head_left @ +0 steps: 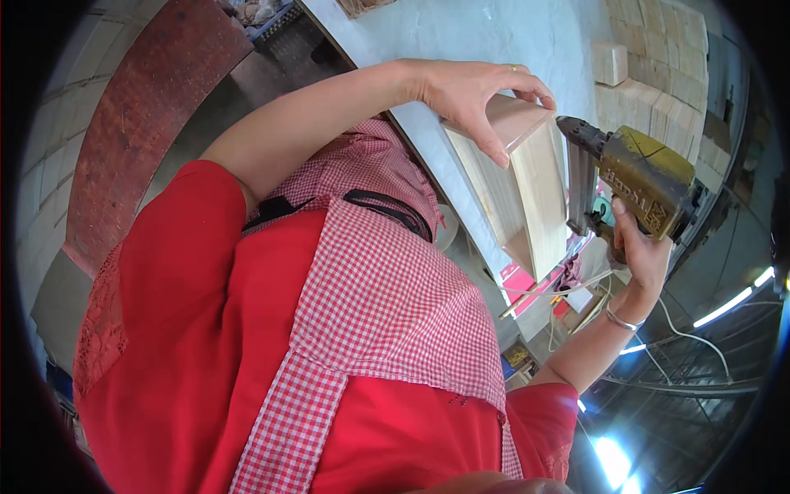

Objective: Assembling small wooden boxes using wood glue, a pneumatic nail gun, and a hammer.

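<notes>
A pale wooden box frame (539, 193), long and narrow, stands on the light worktable in front of me. My left hand (469, 97) grips its upper end board, thumb on the near side and fingers over the far edge. My right hand (644, 251) is wrapped around the handle of a worn yellow-and-black nail gun (646, 177), just right of the frame. The gun's dark nose points at the corner by my left fingertips. Whether it touches the wood, I cannot tell. The trigger is hidden by the hand and tool.
Stacked wooden blocks (658, 107) sit at the far right of the pale worktable (494, 33). A white hose (691, 333) hangs near my right forearm. Pink material and small items lie beyond the frame's lower end. To my left is a reddish-brown board (140, 123).
</notes>
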Tool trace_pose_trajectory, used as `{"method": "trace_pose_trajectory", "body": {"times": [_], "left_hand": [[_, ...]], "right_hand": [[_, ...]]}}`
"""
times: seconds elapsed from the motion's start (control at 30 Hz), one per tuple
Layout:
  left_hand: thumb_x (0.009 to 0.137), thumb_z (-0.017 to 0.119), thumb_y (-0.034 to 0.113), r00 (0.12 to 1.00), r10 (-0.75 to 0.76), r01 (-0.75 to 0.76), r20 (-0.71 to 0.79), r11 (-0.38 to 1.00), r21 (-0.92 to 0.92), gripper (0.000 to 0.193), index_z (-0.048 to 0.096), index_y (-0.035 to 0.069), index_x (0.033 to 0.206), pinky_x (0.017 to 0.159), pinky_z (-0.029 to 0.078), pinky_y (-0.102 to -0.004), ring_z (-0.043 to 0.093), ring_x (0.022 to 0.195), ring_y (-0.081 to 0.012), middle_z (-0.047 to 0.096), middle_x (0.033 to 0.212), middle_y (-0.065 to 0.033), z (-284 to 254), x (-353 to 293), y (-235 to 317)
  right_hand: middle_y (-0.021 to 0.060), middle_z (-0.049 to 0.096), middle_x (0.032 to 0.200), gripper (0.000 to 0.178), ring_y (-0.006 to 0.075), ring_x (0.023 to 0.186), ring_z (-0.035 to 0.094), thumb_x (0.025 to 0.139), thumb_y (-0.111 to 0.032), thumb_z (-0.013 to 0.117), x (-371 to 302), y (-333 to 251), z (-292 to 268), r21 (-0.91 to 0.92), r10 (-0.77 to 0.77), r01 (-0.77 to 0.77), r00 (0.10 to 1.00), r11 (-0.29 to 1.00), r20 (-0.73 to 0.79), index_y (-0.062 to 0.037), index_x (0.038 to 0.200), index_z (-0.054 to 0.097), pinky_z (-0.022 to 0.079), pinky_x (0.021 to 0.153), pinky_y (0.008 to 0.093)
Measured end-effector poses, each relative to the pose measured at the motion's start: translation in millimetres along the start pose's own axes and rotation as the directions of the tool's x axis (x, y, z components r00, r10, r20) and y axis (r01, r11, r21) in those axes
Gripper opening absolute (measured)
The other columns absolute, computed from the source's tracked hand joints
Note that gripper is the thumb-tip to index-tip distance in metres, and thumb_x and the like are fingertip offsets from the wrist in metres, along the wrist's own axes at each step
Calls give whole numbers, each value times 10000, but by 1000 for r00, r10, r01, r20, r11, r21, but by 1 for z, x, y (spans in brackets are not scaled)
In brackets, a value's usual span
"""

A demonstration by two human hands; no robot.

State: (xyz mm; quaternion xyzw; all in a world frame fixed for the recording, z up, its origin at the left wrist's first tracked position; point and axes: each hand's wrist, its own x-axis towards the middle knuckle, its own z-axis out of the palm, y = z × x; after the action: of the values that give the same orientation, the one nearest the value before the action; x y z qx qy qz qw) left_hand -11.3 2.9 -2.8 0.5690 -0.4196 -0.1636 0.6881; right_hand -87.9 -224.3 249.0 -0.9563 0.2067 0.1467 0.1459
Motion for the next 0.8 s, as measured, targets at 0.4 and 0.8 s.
{"method": "trace_pose_trajectory", "body": {"times": [0.4, 0.8], "left_hand": [[675, 849, 398, 988, 67, -2, -136, 900, 435, 1055, 307, 75, 1521, 1135, 326, -438, 424, 1355, -334, 387, 1491, -163, 31, -21, 6], [838, 700, 180, 940, 117, 117, -320, 772, 625, 707, 371, 32, 1446, 1030, 398, -469, 566, 1198, -307, 534, 1362, -141, 47, 2, -17]], "right_hand": [[133, 687, 1129, 505, 205, 981, 664, 757, -53, 864, -43, 29, 9, 119, -84, 83, 996, 989, 6, 40, 1186, 615, 548, 856, 331], [130, 705, 1075, 487, 202, 942, 675, 736, -76, 887, -52, 24, 5, 53, -101, 99, 995, 994, 20, 43, 1138, 639, 550, 838, 327]]}}
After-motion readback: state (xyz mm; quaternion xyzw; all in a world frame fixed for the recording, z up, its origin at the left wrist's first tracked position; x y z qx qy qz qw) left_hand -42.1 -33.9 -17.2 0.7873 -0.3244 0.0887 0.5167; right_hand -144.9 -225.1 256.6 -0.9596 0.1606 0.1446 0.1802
